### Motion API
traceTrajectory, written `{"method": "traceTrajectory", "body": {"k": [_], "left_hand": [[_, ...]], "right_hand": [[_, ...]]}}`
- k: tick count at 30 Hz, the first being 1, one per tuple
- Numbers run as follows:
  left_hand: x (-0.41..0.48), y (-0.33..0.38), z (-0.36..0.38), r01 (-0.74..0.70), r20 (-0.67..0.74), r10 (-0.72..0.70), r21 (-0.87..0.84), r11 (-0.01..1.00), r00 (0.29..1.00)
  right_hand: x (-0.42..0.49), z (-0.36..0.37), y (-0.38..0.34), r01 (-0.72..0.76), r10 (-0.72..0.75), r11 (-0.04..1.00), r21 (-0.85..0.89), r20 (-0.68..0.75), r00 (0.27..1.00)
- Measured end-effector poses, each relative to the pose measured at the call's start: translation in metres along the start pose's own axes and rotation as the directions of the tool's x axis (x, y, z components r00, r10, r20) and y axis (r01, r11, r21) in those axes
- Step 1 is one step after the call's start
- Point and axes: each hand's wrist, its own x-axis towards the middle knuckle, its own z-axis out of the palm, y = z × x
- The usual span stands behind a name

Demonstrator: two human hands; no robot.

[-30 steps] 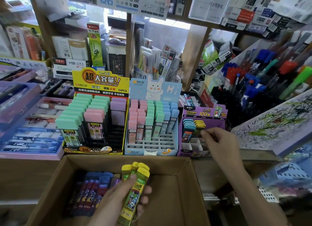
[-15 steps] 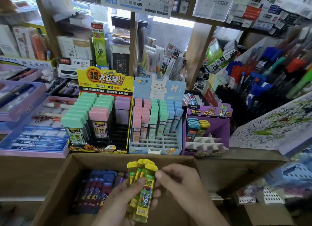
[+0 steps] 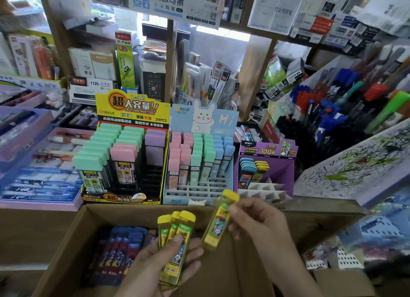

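My left hand (image 3: 155,263) grips a small stack of yellow lead-refill cases (image 3: 177,241) over an open cardboard box (image 3: 66,241), thumb pressed on the top case. My right hand (image 3: 255,221) pinches a single yellow case (image 3: 218,221), tilted, just right of the stack and apart from it. Behind it stands a purple display box (image 3: 286,174) holding a few blue cases (image 3: 246,170) and yellow cases (image 3: 260,168) at its back left, with empty white dividers in front.
Dark blue cases (image 3: 119,250) lie in the cardboard box's left part. On the wooden counter stand a yellow display (image 3: 124,154) of green, pink and purple boxes and a blue bunny display (image 3: 199,161). Pen racks (image 3: 343,110) rise at right, a scribbled test pad (image 3: 355,163) beside them.
My right hand drew back from the purple display to the stack in my left hand, took one yellow case off it and lifted it up and to the right.
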Motion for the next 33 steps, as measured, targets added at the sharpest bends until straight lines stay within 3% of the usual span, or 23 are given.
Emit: {"method": "traceTrajectory", "body": {"k": [3,6,10,14,22,26,33], "left_hand": [[0.002,0.000,-0.001,-0.014,-0.010,0.014,0.007,1.000,1.000],[-0.001,0.001,0.003,-0.030,-0.015,0.030,0.025,0.999,0.999],[-0.005,0.000,0.009,-0.049,-0.025,0.051,0.064,0.997,0.998],[-0.006,0.000,0.010,-0.042,-0.022,0.044,0.066,0.997,0.999],[-0.005,0.002,0.010,-0.014,-0.045,0.017,0.067,0.998,0.999],[-0.004,0.000,0.011,0.001,-0.056,0.003,0.074,0.997,0.998],[-0.005,0.001,0.013,0.002,-0.095,0.006,0.087,0.996,0.995]], "right_hand": [[0.009,-0.026,-0.019,0.116,-0.115,0.993,0.002,-0.138,0.984],[0.020,-0.052,-0.033,0.220,-0.242,0.969,-0.114,-0.237,0.941],[0.039,-0.074,-0.036,0.319,-0.384,0.915,-0.247,-0.287,0.878],[0.054,-0.078,-0.032,0.358,-0.445,0.875,-0.327,-0.246,0.861],[0.070,-0.079,-0.021,0.285,-0.420,0.802,-0.526,-0.156,0.894],[0.077,-0.077,-0.020,0.213,-0.335,0.801,-0.560,-0.124,0.934],[0.085,-0.074,-0.018,0.113,-0.306,0.714,-0.691,-0.164,0.938]]}}
